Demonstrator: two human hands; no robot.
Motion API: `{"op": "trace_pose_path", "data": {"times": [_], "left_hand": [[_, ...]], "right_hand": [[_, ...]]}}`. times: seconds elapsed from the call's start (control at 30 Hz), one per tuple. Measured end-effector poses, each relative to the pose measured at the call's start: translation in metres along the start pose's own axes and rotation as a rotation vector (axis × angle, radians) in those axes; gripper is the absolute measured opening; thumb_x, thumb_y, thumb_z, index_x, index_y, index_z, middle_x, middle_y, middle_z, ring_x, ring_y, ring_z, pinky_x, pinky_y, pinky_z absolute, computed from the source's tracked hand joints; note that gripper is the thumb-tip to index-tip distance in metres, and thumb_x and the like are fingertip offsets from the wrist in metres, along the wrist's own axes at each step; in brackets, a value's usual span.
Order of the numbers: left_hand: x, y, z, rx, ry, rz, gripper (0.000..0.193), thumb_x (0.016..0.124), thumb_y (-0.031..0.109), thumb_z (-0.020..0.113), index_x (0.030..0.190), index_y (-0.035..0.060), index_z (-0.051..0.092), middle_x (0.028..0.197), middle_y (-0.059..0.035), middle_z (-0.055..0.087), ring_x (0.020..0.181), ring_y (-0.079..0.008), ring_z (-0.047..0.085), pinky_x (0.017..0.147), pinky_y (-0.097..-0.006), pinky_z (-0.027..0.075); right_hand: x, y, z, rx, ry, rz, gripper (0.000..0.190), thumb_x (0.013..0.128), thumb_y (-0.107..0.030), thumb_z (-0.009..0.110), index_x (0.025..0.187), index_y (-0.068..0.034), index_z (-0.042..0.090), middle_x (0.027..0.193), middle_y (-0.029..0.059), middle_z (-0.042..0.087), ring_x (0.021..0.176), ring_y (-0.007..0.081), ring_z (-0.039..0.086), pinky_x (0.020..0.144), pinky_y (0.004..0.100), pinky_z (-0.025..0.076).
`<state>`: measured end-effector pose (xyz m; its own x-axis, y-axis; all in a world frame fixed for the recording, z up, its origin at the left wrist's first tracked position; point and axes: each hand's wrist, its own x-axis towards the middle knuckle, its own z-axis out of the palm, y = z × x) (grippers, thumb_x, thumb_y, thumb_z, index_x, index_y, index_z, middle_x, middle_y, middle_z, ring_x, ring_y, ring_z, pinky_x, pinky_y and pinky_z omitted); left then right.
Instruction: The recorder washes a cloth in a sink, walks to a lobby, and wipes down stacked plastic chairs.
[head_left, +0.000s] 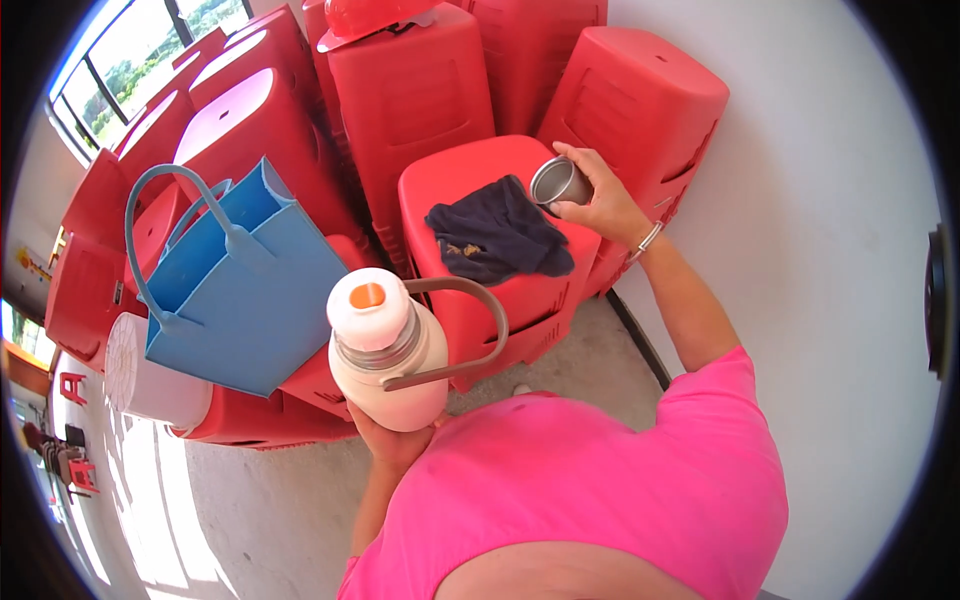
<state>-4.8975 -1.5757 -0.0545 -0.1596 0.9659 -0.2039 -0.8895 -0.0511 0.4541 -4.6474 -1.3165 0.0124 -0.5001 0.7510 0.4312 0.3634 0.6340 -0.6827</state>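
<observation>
My left hand (394, 439) supports a cream vacuum flask (397, 394) from below, close against my body. The flask has a white stopper with an orange button (367, 295) and a brown carrying handle (491, 304) swung out to the right. In my right hand (600, 191) is a metal cup (561, 181), gripped by its side and tilted so that its mouth faces left. The cup is over the right edge of a red plastic stool (480, 161). A crumpled dark cloth (499, 236) with a small yellowish patch lies on that stool, left of the cup.
A blue tote bag (247, 300) stands on red stools to the left, beside a white ribbed bin (154, 367). Behind are several tall stacks of red stools (412, 90), one bearing a red hard hat (375, 19). A white wall (810, 262) bounds the right side.
</observation>
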Motion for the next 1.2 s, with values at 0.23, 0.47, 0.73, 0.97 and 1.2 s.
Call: {"op": "trace_pose_path", "data": {"times": [0.23,0.47,0.73,0.97,1.2], "left_hand": [[0.011,-0.031,0.014,-0.007,-0.002,0.109,0.067,0.083,0.062,0.033,0.129,0.0131,0.035,0.115,-0.0195,0.052,0.086,-0.0373,0.057,0.046,-0.0351,0.045],[0.026,-0.068,0.044,0.716,-0.038,0.51,0.057,0.091,0.051,0.027,0.131,0.011,0.031,0.11,-0.0251,0.053,0.085,-0.036,0.059,0.045,-0.0329,0.044],[0.025,-0.107,0.051,0.214,0.088,0.271,0.082,0.079,0.074,0.021,0.131,0.0118,0.033,0.109,-0.023,0.054,0.069,-0.0281,0.059,0.046,-0.0321,0.044],[0.022,-0.119,0.048,0.006,0.14,0.13,0.081,0.078,0.075,0.025,0.13,0.0136,0.035,0.113,-0.0174,0.052,0.07,-0.0268,0.055,0.053,-0.0353,0.042],[0.031,-0.126,0.038,-0.027,-0.074,0.208,0.081,0.079,0.075,0.024,0.131,0.0139,0.034,0.111,-0.0192,0.053,0.068,-0.026,0.053,0.052,-0.0334,0.041]], "right_hand": [[0.002,0.076,0.024,0.236,-0.04,0.089,0.069,0.069,-0.018,0.075,0.129,-0.004,0.043,0.126,0.0119,0.049,0.12,0.0208,0.044,0.101,0.0307,0.032],[0.016,0.064,-0.006,-0.182,-0.126,-0.155,0.067,0.069,-0.024,0.075,0.127,-0.007,0.045,0.129,0.0131,0.049,0.12,0.026,0.045,0.1,0.0349,0.034],[0.035,-0.07,-0.018,0.285,-0.229,-0.9,0.048,0.074,-0.024,0.073,0.115,-0.004,0.057,0.109,0.0126,0.058,0.093,0.0256,0.059,0.08,0.0333,0.049],[0.022,-0.056,0.01,0.449,-0.341,-0.803,0.045,0.07,-0.015,0.074,0.111,-0.003,0.058,0.111,0.0147,0.057,0.098,0.0259,0.06,0.083,0.0332,0.05],[0.02,-0.048,0.032,0.574,-0.255,-0.808,0.042,0.071,-0.013,0.074,0.108,0.0,0.058,0.112,0.0171,0.056,0.1,0.0273,0.059,0.085,0.0337,0.05]]}}
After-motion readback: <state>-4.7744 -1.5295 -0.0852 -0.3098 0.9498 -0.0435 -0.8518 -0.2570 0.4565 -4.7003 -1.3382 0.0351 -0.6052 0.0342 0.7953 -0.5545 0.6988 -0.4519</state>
